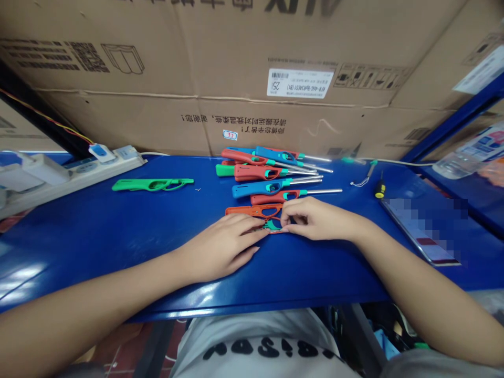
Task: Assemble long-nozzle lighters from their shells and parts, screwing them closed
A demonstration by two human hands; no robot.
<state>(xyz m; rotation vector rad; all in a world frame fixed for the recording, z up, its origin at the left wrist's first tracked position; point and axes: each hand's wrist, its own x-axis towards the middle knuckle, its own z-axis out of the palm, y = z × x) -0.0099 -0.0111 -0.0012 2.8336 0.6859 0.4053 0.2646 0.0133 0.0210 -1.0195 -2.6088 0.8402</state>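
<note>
Orange and red utility lighters and a blue one lie in a pile, such as the blue lighter [255,188] and the red lighter [271,197]. Closer to me is an empty orange lighter casing half [244,211]. Just below it, a partly assembled lighter [272,226] with a green trigger piece lies between my hands, mostly covered. My left hand [226,244] holds it down at its left with fingertips on the green piece. My right hand [315,218] pinches at its right end; what sits between the fingertips is hidden.
A green casing half [151,185] lies left, near a white power strip [84,176]. At right are a yellow-black screwdriver [380,189], a phone [419,231] and a small green part with wires [368,173]. A large cardboard box [157,115] stands behind the blue table [157,220].
</note>
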